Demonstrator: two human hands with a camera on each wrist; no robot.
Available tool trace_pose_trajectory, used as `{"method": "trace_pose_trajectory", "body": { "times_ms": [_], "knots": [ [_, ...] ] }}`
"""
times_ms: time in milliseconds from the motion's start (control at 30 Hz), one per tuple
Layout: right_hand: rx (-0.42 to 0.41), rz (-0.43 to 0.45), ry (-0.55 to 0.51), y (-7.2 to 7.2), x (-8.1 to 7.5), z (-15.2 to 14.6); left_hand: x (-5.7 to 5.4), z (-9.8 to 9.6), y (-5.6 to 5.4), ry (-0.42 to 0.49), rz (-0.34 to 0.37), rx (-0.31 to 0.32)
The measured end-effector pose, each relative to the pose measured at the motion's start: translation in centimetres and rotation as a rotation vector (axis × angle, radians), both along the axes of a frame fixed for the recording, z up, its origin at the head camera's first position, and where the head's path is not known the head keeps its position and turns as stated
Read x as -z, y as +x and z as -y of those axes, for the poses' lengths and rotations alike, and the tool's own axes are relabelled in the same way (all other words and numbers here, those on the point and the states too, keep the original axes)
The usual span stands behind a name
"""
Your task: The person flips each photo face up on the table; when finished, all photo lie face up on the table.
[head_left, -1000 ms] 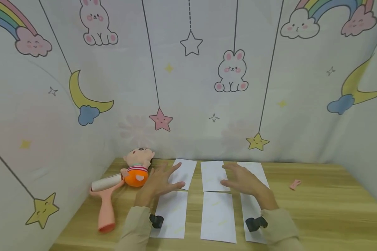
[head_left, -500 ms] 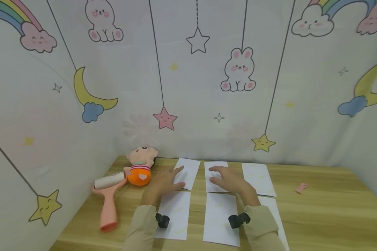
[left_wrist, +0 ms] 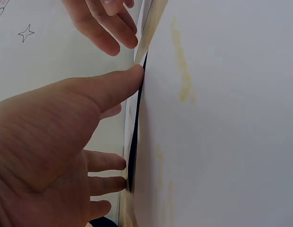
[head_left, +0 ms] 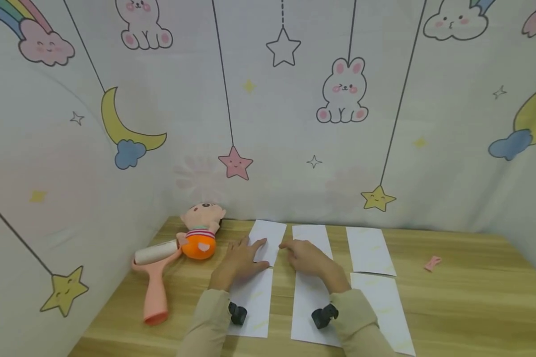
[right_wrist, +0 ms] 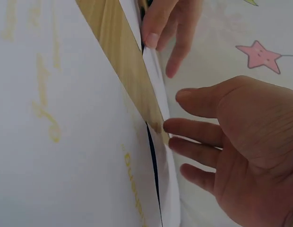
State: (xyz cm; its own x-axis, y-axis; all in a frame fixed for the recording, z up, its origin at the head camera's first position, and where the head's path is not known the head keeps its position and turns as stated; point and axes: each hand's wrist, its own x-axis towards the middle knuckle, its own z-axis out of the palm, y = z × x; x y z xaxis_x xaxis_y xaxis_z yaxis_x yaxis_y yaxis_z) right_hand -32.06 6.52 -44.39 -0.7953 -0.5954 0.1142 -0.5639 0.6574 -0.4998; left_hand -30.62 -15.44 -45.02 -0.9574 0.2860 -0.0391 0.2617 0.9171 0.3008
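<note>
Several white sheets of paper with faint yellow print lie in two rows. My left hand (head_left: 238, 260) is over the back left sheet (head_left: 273, 233), fingers spread and thumb pointing right. In the left wrist view its thumb tip is right at the edge of a front sheet (left_wrist: 222, 123). My right hand (head_left: 310, 258) overlaps the back middle sheet (head_left: 311, 232), its index finger reaching toward the left one. The right wrist view shows its fingers loosely extended, holding nothing, beside a sheet with yellow lettering (right_wrist: 66, 156). Below the hands lie the front left sheet (head_left: 255, 302) and front middle sheet (head_left: 302, 317).
At the right are two more sheets, a back one (head_left: 370, 250) and a front one (head_left: 384, 312). A pink-handled lint roller (head_left: 155, 297) and a plush doll (head_left: 199, 243) sit left. A small pink clip (head_left: 433, 263) lies right. A patterned curtain (head_left: 286, 188) stands behind the table.
My right hand has moved left, from the gap by the back right sheet across the back middle one, uncovering the right sheets. The left hand has shifted slightly right. The sheets lie as before.
</note>
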Motion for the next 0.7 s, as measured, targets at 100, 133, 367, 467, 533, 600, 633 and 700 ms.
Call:
{"method": "trace_pose_trajectory", "body": {
  "times_ms": [100, 133, 367, 467, 533, 600, 633, 700],
  "knots": [
    [0.014, 0.003, 0.006, 0.3, 0.0, 0.4, -0.1, -0.1, 0.0, 0.004, -0.012, 0.004],
    [0.017, 0.005, 0.005, 0.3, 0.0, 0.5, -0.1, -0.2, 0.0, 0.005, -0.014, 0.004],
    [0.023, -0.002, 0.036, 0.6, 0.2, 1.0, -0.1, -1.0, 0.2, -0.007, -0.034, 0.003],
    [0.027, 0.007, 0.048, 0.8, 0.3, 1.2, -0.1, -1.3, 0.3, -0.014, -0.032, -0.006],
    [0.023, 0.011, 0.054, 0.8, 0.4, 1.4, -0.2, -1.4, 0.4, -0.021, -0.033, -0.01],
    [0.013, 0.022, 0.056, 0.9, 0.4, 1.6, -0.3, -1.4, 0.6, -0.028, -0.039, -0.009],
    [0.009, 0.028, 0.054, 0.9, 0.3, 1.6, -0.4, -1.4, 0.6, -0.03, -0.046, -0.006],
    [0.001, 0.038, 0.056, 0.9, 0.3, 1.7, -0.5, -1.4, 0.7, -0.029, -0.054, -0.006]
  ]
}}
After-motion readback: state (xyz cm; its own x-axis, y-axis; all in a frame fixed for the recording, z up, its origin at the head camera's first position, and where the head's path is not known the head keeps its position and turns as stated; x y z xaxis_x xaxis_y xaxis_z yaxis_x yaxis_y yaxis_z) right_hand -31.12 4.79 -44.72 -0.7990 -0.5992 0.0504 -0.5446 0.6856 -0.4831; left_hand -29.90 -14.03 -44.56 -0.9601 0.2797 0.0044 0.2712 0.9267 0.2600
